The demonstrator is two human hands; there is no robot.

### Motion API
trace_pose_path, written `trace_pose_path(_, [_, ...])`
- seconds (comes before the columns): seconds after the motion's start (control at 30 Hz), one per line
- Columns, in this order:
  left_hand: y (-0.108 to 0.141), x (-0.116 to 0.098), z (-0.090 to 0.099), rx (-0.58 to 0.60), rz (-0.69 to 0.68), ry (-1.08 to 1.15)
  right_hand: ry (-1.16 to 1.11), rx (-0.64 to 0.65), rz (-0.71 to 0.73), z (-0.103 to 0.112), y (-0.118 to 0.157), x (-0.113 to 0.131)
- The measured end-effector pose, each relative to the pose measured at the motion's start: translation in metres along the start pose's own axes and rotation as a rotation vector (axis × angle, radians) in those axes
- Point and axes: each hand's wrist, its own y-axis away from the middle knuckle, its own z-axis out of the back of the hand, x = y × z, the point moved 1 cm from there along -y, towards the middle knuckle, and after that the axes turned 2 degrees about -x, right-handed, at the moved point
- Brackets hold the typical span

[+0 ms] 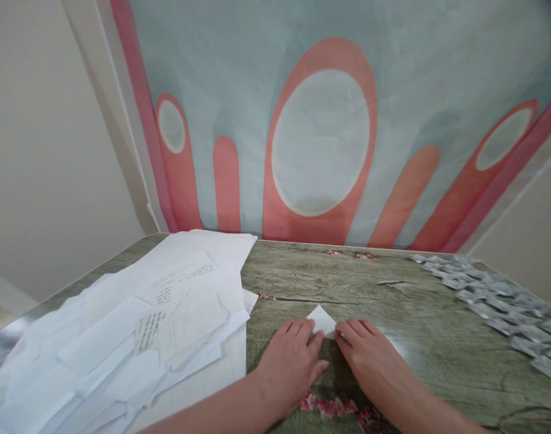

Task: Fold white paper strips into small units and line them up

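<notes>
A small white folded paper (322, 318) lies on the wood-patterned table, its pointed corner facing away from me. My left hand (294, 357) holds the left side of this paper, fingertips bent over its edge and the thumb apart. At the right corner, the fingers of my right hand (366, 348) are closed on the paper, pressed together. Both hands rest low on the tabletop, and the paper's near part is partly hidden by the fingers.
A heap of loose white paper sheets (203, 262), some printed, covers the table's left side. Rows of folded paper pieces (497, 295) lie along the right edge. The table (302, 274) has printed pink flowers and meets a wall poster (321, 141) behind.
</notes>
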Motion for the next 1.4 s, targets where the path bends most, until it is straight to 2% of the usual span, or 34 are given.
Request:
trace_pose_path(0.3, [0.000,-0.001,0.003,0.000,0.002,0.006,-0.059,-0.002,-0.009,-0.007,-0.001,0.004])
trace_pose_path(0.67, [-0.002,0.001,0.013,0.006,0.014,0.000,-0.114,0.100,-0.038,0.001,-0.008,0.001])
trace_pose_path(1.23, [0.000,0.001,-0.001,-0.054,-0.011,-0.023,-0.019,0.000,-0.002,-0.011,0.003,0.010])
trace_pose_path(1.4, [0.000,0.001,0.001,-0.059,-0.030,-0.037,0.014,-0.045,-0.003,-0.011,0.006,0.013])
